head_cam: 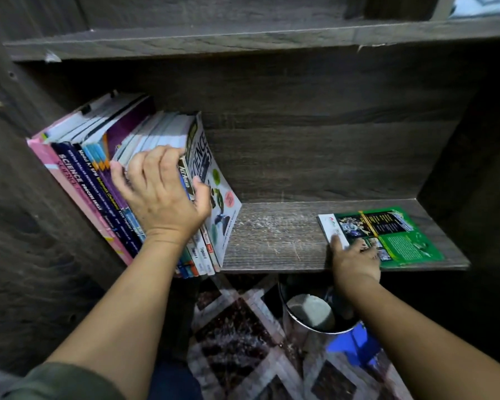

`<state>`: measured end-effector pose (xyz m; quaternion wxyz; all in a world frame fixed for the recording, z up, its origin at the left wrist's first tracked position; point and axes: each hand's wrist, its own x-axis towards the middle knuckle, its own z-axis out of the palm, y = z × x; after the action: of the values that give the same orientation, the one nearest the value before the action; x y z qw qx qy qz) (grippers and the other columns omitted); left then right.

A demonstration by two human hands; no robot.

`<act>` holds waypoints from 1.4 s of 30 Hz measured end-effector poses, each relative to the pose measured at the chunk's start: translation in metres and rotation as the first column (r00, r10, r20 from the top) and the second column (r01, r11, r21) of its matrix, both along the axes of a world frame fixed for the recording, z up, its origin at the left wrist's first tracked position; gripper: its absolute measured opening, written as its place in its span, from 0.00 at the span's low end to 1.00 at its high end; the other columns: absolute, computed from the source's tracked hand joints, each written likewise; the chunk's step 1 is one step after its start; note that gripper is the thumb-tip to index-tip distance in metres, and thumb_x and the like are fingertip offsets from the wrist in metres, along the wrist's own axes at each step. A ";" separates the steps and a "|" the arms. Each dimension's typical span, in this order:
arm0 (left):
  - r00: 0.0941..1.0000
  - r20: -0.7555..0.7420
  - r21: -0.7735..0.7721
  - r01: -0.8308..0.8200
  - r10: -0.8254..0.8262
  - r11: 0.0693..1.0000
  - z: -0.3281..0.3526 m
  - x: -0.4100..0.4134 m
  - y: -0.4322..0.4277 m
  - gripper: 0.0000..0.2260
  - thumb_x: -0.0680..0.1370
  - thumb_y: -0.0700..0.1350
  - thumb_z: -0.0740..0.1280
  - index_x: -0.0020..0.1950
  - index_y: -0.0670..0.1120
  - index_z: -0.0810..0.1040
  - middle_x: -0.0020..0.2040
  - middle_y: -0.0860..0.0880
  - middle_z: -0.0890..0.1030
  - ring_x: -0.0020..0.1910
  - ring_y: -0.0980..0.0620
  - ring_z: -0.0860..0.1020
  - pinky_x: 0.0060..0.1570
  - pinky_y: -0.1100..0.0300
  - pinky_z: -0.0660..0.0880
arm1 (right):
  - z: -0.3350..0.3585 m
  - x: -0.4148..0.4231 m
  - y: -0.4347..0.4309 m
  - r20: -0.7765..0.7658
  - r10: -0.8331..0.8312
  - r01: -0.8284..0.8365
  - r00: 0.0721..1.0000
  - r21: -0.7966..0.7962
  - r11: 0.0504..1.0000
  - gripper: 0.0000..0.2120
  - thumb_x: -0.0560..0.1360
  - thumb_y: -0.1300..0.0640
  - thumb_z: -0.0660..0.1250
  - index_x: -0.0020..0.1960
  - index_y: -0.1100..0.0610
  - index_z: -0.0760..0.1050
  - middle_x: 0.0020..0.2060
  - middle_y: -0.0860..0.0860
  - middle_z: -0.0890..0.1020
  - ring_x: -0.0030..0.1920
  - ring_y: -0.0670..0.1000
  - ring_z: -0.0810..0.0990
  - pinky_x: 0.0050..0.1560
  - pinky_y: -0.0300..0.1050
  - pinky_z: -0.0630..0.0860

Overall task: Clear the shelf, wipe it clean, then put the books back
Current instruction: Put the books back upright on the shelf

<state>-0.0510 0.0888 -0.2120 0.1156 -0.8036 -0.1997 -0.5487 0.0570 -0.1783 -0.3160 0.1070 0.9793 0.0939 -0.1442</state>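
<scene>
One row of books (93, 157) stands at the left end of the shelf (274, 238), packed against the left side wall and leaning toward it, spines facing you; a pink cover is outermost on the left, with dark blue and purple spines next to it. Your left hand (162, 194), its arm coming out of a dark green sleeve (64, 382), is clamped over the right half of that row: fingers curled over the top edges, thumb pressed against the front cover of the Science book (220, 197), which is the last one on the right. The middle stretch of the shelf board is bare wood, scuffed, with pale specks on it. Further right, well apart from the row, a green book (399, 238) lies flat on the shelf, with its near edge at the shelf's front edge. Your right hand (355, 259) sits on its near left corner, thumb along the white strip, fingers on the cover; whether it grips or only presses cannot be told. Below the shelf, between your two forearms, a round bucket (293, 327) stands on the patterned floor (237, 342) with a grey lump inside it.
</scene>
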 end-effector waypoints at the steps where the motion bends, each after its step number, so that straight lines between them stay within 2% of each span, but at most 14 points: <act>1: 1.000 0.002 -0.003 0.001 -0.001 1.000 0.000 0.000 0.000 0.20 0.70 0.49 0.65 0.60 0.43 0.73 0.56 0.44 0.76 0.61 0.45 0.67 0.71 0.38 0.53 | -0.001 0.001 -0.002 -0.023 -0.022 0.023 0.999 0.040 0.999 0.34 0.82 0.62 0.55 0.79 0.52 0.38 0.77 0.66 0.47 0.74 0.72 0.50 0.72 0.61 0.58; 5: 1.000 0.004 -0.017 0.002 -0.002 1.000 0.001 0.000 -0.003 0.20 0.69 0.49 0.65 0.60 0.44 0.73 0.56 0.44 0.76 0.61 0.45 0.66 0.71 0.37 0.53 | -0.002 -0.005 0.002 0.014 0.043 -0.044 0.999 0.061 0.997 0.27 0.82 0.66 0.47 0.79 0.58 0.44 0.76 0.65 0.54 0.74 0.69 0.56 0.72 0.58 0.59; 9: 1.000 -0.005 -0.022 -0.007 0.007 1.000 0.002 0.000 -0.003 0.21 0.70 0.49 0.65 0.60 0.44 0.72 0.57 0.44 0.75 0.62 0.45 0.66 0.71 0.39 0.50 | 0.005 -0.022 0.019 0.186 0.196 -0.219 0.963 0.111 0.969 0.23 0.81 0.65 0.48 0.77 0.62 0.56 0.70 0.61 0.69 0.69 0.65 0.68 0.69 0.56 0.65; 11: 1.000 0.001 -0.026 -0.005 0.005 1.000 0.002 0.000 -0.003 0.20 0.70 0.49 0.65 0.60 0.44 0.72 0.57 0.44 0.75 0.61 0.45 0.66 0.72 0.40 0.49 | 0.004 -0.030 0.032 0.350 0.248 -0.316 0.903 0.151 0.937 0.23 0.78 0.65 0.51 0.71 0.63 0.69 0.61 0.60 0.77 0.60 0.65 0.77 0.61 0.56 0.74; 14: 1.000 0.014 -0.034 0.002 -0.002 0.999 0.002 0.001 -0.004 0.20 0.70 0.48 0.65 0.60 0.44 0.72 0.57 0.44 0.74 0.61 0.45 0.66 0.73 0.43 0.46 | -0.002 -0.037 0.048 0.330 0.371 -0.440 0.868 0.164 0.883 0.23 0.68 0.63 0.52 0.51 0.64 0.83 0.44 0.61 0.84 0.41 0.64 0.84 0.40 0.54 0.82; 17: 1.000 0.009 -0.037 -0.005 0.005 0.999 0.001 0.002 -0.004 0.20 0.70 0.49 0.65 0.60 0.44 0.72 0.57 0.44 0.74 0.62 0.45 0.66 0.73 0.44 0.45 | -0.001 -0.039 0.062 0.359 0.428 -0.515 0.830 0.197 0.834 0.18 0.66 0.64 0.60 0.51 0.63 0.83 0.43 0.59 0.85 0.41 0.60 0.85 0.39 0.49 0.82; 21: 1.000 0.020 -0.020 0.011 -0.011 1.000 0.000 0.002 -0.003 0.20 0.71 0.48 0.64 0.61 0.44 0.72 0.57 0.44 0.74 0.62 0.44 0.66 0.73 0.45 0.45 | -0.009 -0.028 0.071 0.316 0.480 -0.561 0.818 0.262 0.785 0.21 0.78 0.67 0.57 0.70 0.62 0.66 0.65 0.57 0.73 0.65 0.58 0.73 0.59 0.50 0.74; 23: 1.000 0.018 -0.016 0.015 -0.015 1.000 0.000 0.000 -0.003 0.20 0.71 0.48 0.64 0.61 0.44 0.72 0.57 0.44 0.74 0.62 0.44 0.66 0.73 0.46 0.44 | -0.012 -0.022 0.073 0.234 0.480 -0.532 0.845 0.293 0.794 0.22 0.80 0.66 0.55 0.73 0.60 0.61 0.70 0.56 0.67 0.70 0.56 0.66 0.63 0.51 0.70; 26: 1.000 -0.004 -0.032 0.015 -0.015 0.999 0.001 -0.002 -0.003 0.20 0.71 0.48 0.64 0.61 0.44 0.72 0.57 0.44 0.74 0.62 0.45 0.66 0.73 0.43 0.46 | -0.012 -0.020 0.075 0.156 0.469 -0.493 0.869 0.345 0.799 0.21 0.81 0.63 0.55 0.74 0.59 0.61 0.72 0.56 0.65 0.73 0.56 0.63 0.68 0.51 0.68; 30: 0.994 -0.105 -0.133 0.017 -0.031 0.991 0.010 -0.008 -0.017 0.23 0.70 0.48 0.64 0.64 0.42 0.70 0.61 0.42 0.72 0.67 0.42 0.64 0.72 0.36 0.47 | 0.014 -0.021 0.051 0.061 0.523 -0.512 0.850 0.327 0.794 0.22 0.82 0.48 0.58 0.74 0.52 0.63 0.73 0.55 0.66 0.72 0.57 0.65 0.71 0.53 0.64; 34: 0.976 -0.170 -0.209 0.098 -0.135 0.973 0.017 -0.015 -0.058 0.28 0.69 0.47 0.66 0.68 0.40 0.69 0.68 0.39 0.69 0.73 0.37 0.60 0.71 0.35 0.43 | 0.056 -0.023 -0.007 0.141 0.429 -0.451 0.892 0.325 0.831 0.23 0.80 0.48 0.60 0.74 0.51 0.63 0.69 0.57 0.71 0.66 0.59 0.72 0.65 0.51 0.71; 37: 0.861 -0.282 -0.153 0.396 -0.424 0.906 0.015 -0.013 -0.117 0.25 0.69 0.47 0.66 0.66 0.42 0.72 0.65 0.41 0.73 0.69 0.38 0.66 0.72 0.37 0.49 | 0.078 -0.041 -0.066 0.193 0.324 -0.374 0.926 0.357 0.856 0.22 0.79 0.48 0.61 0.72 0.52 0.66 0.66 0.57 0.74 0.63 0.60 0.74 0.59 0.51 0.72; 39: 0.698 -0.386 -0.144 0.600 -0.602 0.787 0.011 -0.013 -0.167 0.22 0.69 0.47 0.67 0.62 0.42 0.76 0.61 0.43 0.76 0.64 0.40 0.72 0.70 0.39 0.58 | 0.080 -0.060 -0.111 0.189 0.258 -0.314 0.948 0.398 0.862 0.21 0.79 0.49 0.61 0.71 0.52 0.68 0.64 0.56 0.75 0.63 0.59 0.75 0.58 0.50 0.72; 42: 0.424 -0.542 -0.183 0.782 -0.725 0.595 0.003 -0.014 -0.241 0.16 0.70 0.47 0.65 0.55 0.46 0.79 0.54 0.48 0.79 0.56 0.45 0.77 0.68 0.44 0.63 | 0.060 -0.088 -0.184 0.131 0.129 -0.176 0.983 0.478 0.861 0.18 0.77 0.49 0.62 0.66 0.51 0.72 0.60 0.55 0.78 0.61 0.58 0.76 0.58 0.52 0.75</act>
<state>-0.0651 -0.1525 -0.2093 -0.0499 -0.9232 0.2521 -0.2857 -0.0313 -0.3619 -0.2556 -0.1277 0.9697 0.1992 -0.0603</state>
